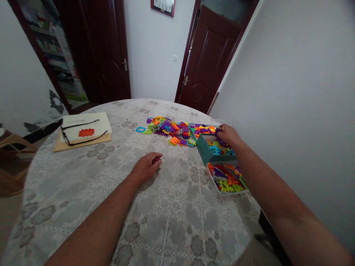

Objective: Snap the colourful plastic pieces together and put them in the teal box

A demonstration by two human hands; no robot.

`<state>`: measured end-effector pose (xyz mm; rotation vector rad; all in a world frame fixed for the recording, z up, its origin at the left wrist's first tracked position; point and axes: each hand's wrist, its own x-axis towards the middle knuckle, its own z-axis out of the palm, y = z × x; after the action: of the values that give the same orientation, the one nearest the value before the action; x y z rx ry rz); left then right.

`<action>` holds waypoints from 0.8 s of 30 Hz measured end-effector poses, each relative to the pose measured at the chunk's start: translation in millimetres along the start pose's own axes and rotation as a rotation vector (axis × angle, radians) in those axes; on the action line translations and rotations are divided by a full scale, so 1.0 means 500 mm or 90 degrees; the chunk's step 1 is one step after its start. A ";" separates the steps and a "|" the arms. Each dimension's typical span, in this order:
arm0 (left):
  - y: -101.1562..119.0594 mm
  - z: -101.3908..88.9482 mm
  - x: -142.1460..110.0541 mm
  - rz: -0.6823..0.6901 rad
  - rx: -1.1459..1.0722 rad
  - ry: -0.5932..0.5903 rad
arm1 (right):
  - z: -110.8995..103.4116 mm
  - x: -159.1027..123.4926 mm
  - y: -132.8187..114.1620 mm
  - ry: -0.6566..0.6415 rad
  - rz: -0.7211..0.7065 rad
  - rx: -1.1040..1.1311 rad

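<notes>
My left hand [147, 166] rests on the patterned tablecloth, fingers loosely bent and thumb a little apart, with nothing in it. Over at the right, my right hand [227, 134] is above a teal box [203, 150] and closed on a purple plastic building piece [219, 133]; its fingertips are partly hidden. Colourful toothed pieces [215, 148] lie inside this box. In front of it stands a clear plastic tub [217, 186] of orange, green and purple pieces, partly covered by my forearm. Behind is another teal tray [191, 127] with orange, yellow and purple pieces.
A heap of mixed building pieces [169, 127] spreads left of the boxes, with a blue frame piece [140, 129] at its edge. Glasses [83, 143] and a red-orange piece [86, 132] lie on papers [101, 120] at the left. A wall [299, 92] borders the table's right side.
</notes>
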<state>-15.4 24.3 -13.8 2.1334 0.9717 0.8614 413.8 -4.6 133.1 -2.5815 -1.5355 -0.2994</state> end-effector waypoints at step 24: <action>0.027 -0.006 -0.011 -0.010 0.014 -0.002 | 0.022 -0.304 -0.154 0.079 -0.461 0.236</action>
<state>-15.2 13.6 -3.6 2.1420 1.0000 0.8431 276.4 -95.4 87.5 -1.6341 -2.1731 -0.2016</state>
